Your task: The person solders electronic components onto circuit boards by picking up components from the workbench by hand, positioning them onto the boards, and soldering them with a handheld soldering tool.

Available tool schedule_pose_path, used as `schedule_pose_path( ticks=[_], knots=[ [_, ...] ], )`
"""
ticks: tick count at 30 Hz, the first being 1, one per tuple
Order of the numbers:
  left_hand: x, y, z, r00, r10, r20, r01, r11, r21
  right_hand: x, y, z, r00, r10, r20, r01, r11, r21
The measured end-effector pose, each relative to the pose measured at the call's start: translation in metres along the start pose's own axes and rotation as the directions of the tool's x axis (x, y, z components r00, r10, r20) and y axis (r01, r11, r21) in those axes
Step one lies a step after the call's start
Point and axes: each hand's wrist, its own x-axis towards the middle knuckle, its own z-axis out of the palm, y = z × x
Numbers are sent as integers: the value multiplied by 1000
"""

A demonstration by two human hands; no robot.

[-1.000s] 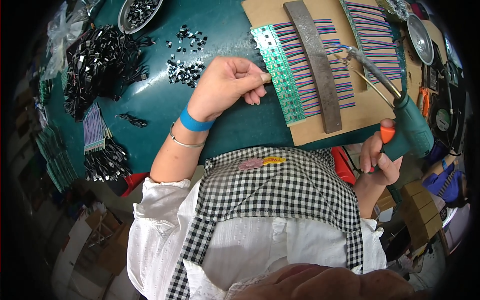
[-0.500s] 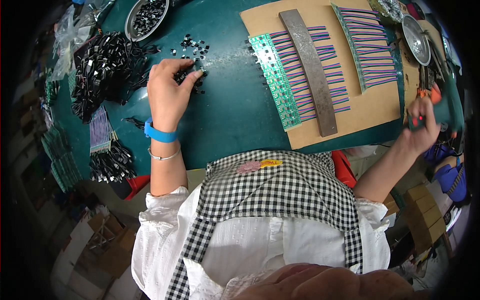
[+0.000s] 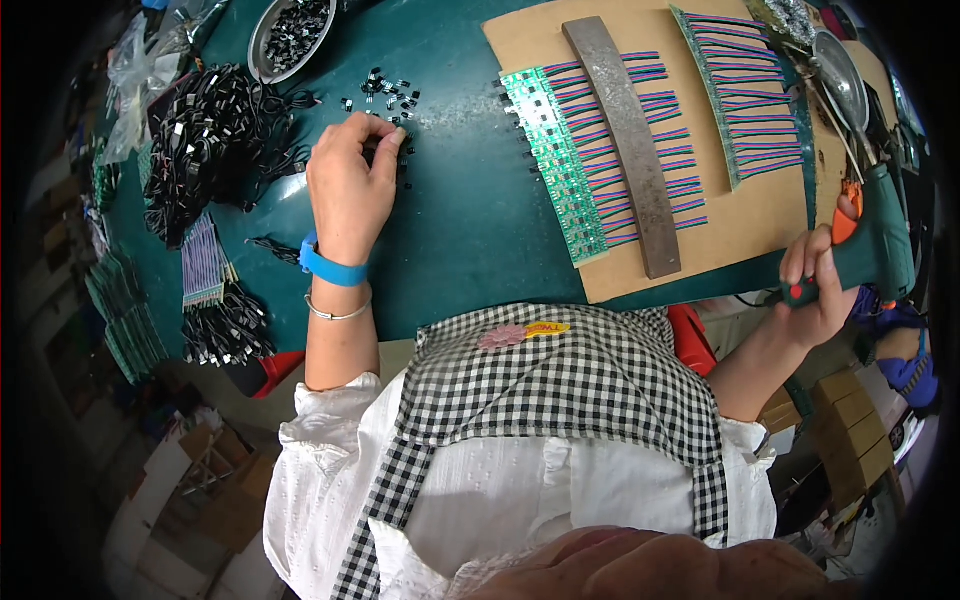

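My left hand (image 3: 352, 180), with a blue wristband and a bracelet, is closed in a thumb-and-finger pinch at the edge of small loose black connectors (image 3: 385, 92). Whatever lies in that pinch is too small to make out. Off to the right, past the table's front edge, my right hand (image 3: 815, 290) has its fingers curled around something dark with red spots that I cannot make out. An orange-ended tool (image 3: 847, 212) is close to its fingertips. Between the hands, a green circuit board (image 3: 555, 160) with thin coloured wires lies under a metal bar (image 3: 630, 150).
A cardboard sheet (image 3: 775, 215) carries the bar and a second wired board (image 3: 708, 100). On the left are a heap of black cables (image 3: 205, 140), a metal bowl (image 3: 268, 62) of black parts and a wire bundle (image 3: 205, 265). Another metal dish (image 3: 842, 80) stands far right.
My right hand has moved down and toward me, away from the orange-ended tool. My left hand has shifted slightly right, its thumb and finger now closer together.
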Motion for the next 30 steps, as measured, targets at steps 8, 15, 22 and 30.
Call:
schedule_pose_path(
  ticks=[8,15,22,30],
  knots=[
    [-11,37,-5,967,255,-11,-245,912,-328,-26,2,36,987,98,127,-118,980,161],
    [-42,83,-11,877,480,27,-266,531,-804,-44,1,74,947,291,135,-308,943,130],
    [-38,98,-2,509,822,-255,-720,245,-649,-43,5,106,885,343,316,-372,928,32],
    [-46,104,3,429,839,-334,-851,251,-462,-44,3,111,833,459,310,-494,869,41]
  ],
)
